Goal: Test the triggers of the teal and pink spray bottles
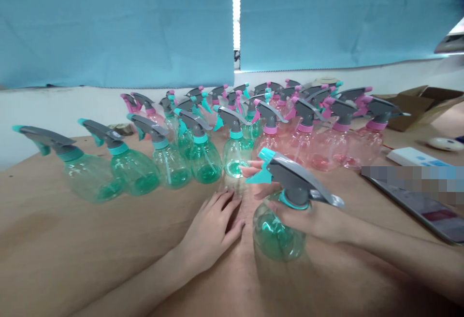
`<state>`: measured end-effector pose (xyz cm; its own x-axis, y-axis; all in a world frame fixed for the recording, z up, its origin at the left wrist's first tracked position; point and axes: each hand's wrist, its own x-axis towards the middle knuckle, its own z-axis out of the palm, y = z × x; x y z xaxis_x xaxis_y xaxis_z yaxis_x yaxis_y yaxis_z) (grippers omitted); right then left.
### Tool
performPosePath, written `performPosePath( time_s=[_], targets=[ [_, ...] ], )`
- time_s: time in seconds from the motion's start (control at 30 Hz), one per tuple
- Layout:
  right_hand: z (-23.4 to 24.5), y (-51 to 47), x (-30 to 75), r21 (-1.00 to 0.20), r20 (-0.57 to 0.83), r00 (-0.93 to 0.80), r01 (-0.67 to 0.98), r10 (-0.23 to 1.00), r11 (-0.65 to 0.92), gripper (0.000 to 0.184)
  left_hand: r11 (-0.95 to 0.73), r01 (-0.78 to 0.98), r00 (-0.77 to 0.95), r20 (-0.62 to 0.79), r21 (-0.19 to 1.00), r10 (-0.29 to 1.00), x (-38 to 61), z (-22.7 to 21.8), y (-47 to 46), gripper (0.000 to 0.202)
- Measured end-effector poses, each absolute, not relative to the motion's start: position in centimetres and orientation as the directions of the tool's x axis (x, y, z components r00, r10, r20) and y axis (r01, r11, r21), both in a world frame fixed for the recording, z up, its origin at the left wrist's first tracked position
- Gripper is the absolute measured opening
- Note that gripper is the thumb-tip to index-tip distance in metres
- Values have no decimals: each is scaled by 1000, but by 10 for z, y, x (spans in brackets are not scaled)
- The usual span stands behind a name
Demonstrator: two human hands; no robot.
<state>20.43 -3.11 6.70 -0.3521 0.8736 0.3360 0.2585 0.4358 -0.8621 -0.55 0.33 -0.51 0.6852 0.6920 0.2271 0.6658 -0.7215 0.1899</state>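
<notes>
In my right hand [308, 218] is a clear green spray bottle [277, 235] with a grey and turquoise trigger head. My thumb and palm are around the neck and far side of the bottle, and some fingers show stretched out behind it. The bottle is tilted a little, near the front of the wooden table [108, 259]. To its left my left hand [217, 220] lies palm down on the tabletop, fingers spread and holding nothing. Just beyond my hands stands a row of green spray bottles [206, 162], continued by pink spray bottles [326, 150] on the right.
More spray bottles [217, 94] stand in rows towards the back wall. At right lie a phone-like dark slab [416, 206], a white box [413, 156] and a white mouse [444, 144]. An open cardboard box [416, 107] is behind them. Blue cloth [116, 27] hangs at the back.
</notes>
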Motion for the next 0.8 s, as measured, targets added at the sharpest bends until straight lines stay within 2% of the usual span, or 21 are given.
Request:
performPosePath(
  time_s=[0.13,0.33,0.53,0.8],
  targets=[
    [62,-31,207,-848,327,-347,303,879,435,18,-723,665,687,227,187,690,-6,-6,4,37],
    [63,-28,206,-812,372,-303,351,877,466,20,-722,665,684,234,190,691,-5,-7,4,37],
    [59,-27,206,-794,372,-233,422,899,438,4,-725,664,684,243,186,688,-6,-8,5,37],
    [57,-15,213,-780,421,-178,430,889,455,10,-729,661,692,229,179,684,-5,-4,3,39]
  ],
)
